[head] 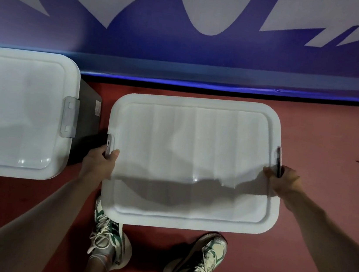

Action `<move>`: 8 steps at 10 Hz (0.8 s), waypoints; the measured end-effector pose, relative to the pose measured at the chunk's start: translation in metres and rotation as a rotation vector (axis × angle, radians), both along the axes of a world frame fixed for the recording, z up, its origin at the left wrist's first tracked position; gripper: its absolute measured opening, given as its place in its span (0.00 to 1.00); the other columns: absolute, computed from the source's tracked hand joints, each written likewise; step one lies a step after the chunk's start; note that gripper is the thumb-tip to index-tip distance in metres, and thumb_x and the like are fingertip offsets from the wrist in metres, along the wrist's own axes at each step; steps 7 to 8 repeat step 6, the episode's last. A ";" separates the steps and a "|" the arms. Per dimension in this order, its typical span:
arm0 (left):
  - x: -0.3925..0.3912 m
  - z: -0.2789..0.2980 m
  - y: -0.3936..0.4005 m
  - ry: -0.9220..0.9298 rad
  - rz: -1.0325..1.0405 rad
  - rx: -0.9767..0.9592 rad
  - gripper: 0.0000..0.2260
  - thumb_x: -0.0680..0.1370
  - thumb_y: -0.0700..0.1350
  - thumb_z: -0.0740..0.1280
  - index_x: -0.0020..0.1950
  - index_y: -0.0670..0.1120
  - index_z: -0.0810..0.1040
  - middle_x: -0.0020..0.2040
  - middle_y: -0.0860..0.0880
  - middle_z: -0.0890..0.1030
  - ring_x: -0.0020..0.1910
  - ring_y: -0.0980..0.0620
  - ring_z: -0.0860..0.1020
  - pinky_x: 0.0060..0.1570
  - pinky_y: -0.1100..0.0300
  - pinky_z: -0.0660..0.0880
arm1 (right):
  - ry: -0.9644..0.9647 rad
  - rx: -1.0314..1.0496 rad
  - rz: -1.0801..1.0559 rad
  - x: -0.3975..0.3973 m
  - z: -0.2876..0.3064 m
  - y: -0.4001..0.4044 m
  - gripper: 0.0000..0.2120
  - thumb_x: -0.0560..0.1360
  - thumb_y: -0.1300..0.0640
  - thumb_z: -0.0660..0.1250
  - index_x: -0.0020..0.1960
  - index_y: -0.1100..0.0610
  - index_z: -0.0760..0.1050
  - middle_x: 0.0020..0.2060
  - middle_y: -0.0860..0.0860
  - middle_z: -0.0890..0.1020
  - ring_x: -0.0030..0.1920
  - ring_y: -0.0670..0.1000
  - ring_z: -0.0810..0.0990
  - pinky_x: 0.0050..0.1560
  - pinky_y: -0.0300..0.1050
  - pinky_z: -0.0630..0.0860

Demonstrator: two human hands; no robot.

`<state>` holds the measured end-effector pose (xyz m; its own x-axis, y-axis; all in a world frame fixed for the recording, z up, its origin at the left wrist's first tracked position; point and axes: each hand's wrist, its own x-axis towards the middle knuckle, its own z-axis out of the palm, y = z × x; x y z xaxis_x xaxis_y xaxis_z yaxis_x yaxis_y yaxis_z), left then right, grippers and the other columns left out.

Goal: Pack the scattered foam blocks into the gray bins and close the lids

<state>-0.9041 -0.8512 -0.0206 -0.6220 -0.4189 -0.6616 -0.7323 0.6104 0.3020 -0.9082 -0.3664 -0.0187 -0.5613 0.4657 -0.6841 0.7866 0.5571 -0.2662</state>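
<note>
Red floor [333,138]: hands [99,162] seemingly grip lid [193,160] edges.

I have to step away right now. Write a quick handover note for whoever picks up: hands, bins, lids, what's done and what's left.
Left hand: gripping the left-end latch of the near lid.
Right hand: gripping the right-end latch of the same lid.
The near lid lies over its bin, which is hidden beneath; whether the latches have snapped shut cannot be told.
Second bin, to the left by the wall: lid on, its latch appears folded down.
No loose foam blocks in view.
Left: press both near latches shut and confirm them.
</note>
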 end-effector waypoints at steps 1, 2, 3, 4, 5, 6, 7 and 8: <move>-0.013 0.004 -0.007 0.023 0.077 0.047 0.24 0.78 0.57 0.68 0.71 0.48 0.76 0.62 0.43 0.82 0.60 0.41 0.79 0.64 0.48 0.75 | -0.028 0.078 0.048 -0.014 0.008 -0.004 0.16 0.78 0.46 0.69 0.54 0.59 0.79 0.45 0.59 0.83 0.45 0.62 0.82 0.48 0.58 0.82; -0.030 0.014 -0.010 0.060 0.186 0.139 0.25 0.78 0.54 0.71 0.73 0.46 0.74 0.66 0.46 0.79 0.63 0.45 0.78 0.67 0.53 0.72 | 0.014 0.076 0.069 -0.031 0.017 -0.011 0.15 0.79 0.48 0.68 0.54 0.60 0.79 0.45 0.60 0.83 0.46 0.63 0.82 0.48 0.58 0.82; -0.048 0.015 -0.017 0.073 0.243 0.241 0.25 0.76 0.53 0.72 0.72 0.48 0.75 0.64 0.48 0.81 0.60 0.48 0.80 0.65 0.52 0.75 | 0.072 0.097 0.045 -0.044 0.021 -0.017 0.12 0.80 0.50 0.67 0.53 0.60 0.78 0.44 0.59 0.82 0.42 0.61 0.80 0.43 0.54 0.79; -0.066 0.019 -0.017 0.068 0.236 0.318 0.31 0.67 0.59 0.71 0.68 0.50 0.77 0.54 0.50 0.82 0.52 0.51 0.80 0.56 0.54 0.77 | 0.068 0.033 0.081 -0.047 0.023 -0.023 0.08 0.80 0.56 0.65 0.55 0.59 0.79 0.45 0.58 0.83 0.45 0.60 0.82 0.46 0.55 0.82; -0.079 0.050 0.003 0.088 0.164 0.348 0.18 0.75 0.53 0.69 0.62 0.48 0.76 0.49 0.49 0.79 0.46 0.51 0.78 0.44 0.57 0.75 | 0.097 -0.055 0.090 -0.053 0.037 -0.031 0.10 0.78 0.61 0.63 0.57 0.57 0.80 0.47 0.55 0.84 0.48 0.58 0.83 0.48 0.54 0.83; -0.080 0.097 0.021 0.076 0.044 0.348 0.16 0.79 0.48 0.66 0.66 0.45 0.74 0.61 0.44 0.79 0.57 0.46 0.78 0.57 0.50 0.77 | 0.206 -0.126 0.041 -0.059 0.076 -0.044 0.10 0.78 0.60 0.61 0.53 0.58 0.80 0.45 0.53 0.82 0.47 0.54 0.81 0.46 0.48 0.79; -0.080 0.097 0.021 0.076 0.044 0.348 0.16 0.79 0.48 0.66 0.66 0.45 0.74 0.61 0.44 0.79 0.57 0.46 0.78 0.57 0.50 0.77 | 0.206 -0.126 0.041 -0.059 0.076 -0.044 0.10 0.78 0.60 0.61 0.53 0.58 0.80 0.45 0.53 0.82 0.47 0.54 0.81 0.46 0.48 0.79; -0.080 0.097 0.021 0.076 0.044 0.348 0.16 0.79 0.48 0.66 0.66 0.45 0.74 0.61 0.44 0.79 0.57 0.46 0.78 0.57 0.50 0.77 | 0.206 -0.126 0.041 -0.059 0.076 -0.044 0.10 0.78 0.60 0.61 0.53 0.58 0.80 0.45 0.53 0.82 0.47 0.54 0.81 0.46 0.48 0.79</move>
